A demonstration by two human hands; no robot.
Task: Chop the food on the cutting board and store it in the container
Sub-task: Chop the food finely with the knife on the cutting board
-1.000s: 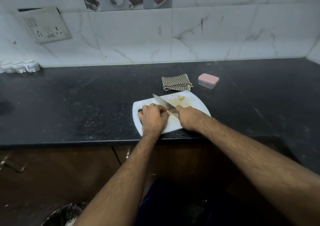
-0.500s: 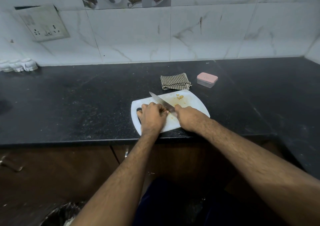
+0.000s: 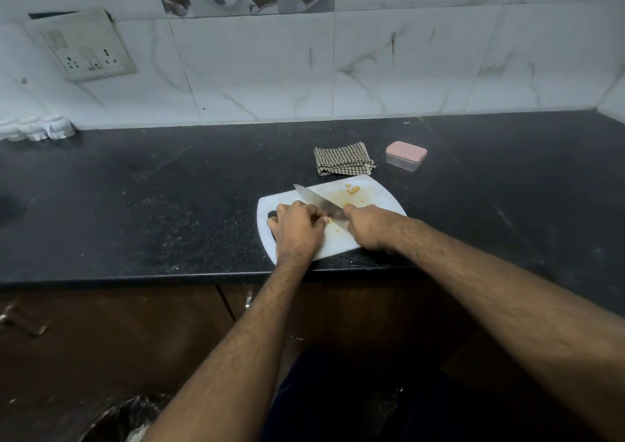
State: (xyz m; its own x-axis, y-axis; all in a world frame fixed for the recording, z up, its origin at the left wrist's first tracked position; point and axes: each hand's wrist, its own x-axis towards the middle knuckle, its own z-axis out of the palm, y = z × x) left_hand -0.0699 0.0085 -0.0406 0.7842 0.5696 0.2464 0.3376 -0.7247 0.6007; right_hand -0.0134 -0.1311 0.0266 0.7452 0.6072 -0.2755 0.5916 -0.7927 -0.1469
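Head view: mid-chop on the white cutting board, which sat at the front edge of the black bench, close to the body, presumably for reach. Right hand had its fingers wrapped round the knife handle; the knife blade ran up and left across the board, tip toward the far-left side. Left hand had its fingers curled, knuckles up, pinning a small yellowish piece of food right beside the blade; curled tips likely kept them clear of the edge. Food mostly hidden under the fingers, so I couldn't tell how much was left. A few cut bits lay near the far edge of the board, apart from the hands, probably pushed aside. Container with pink lid on stood on the bench behind and right of the board, lid not yet off. Checked cloth lay folded just left of it. Judgement: chopping unfinished, storing not begun.
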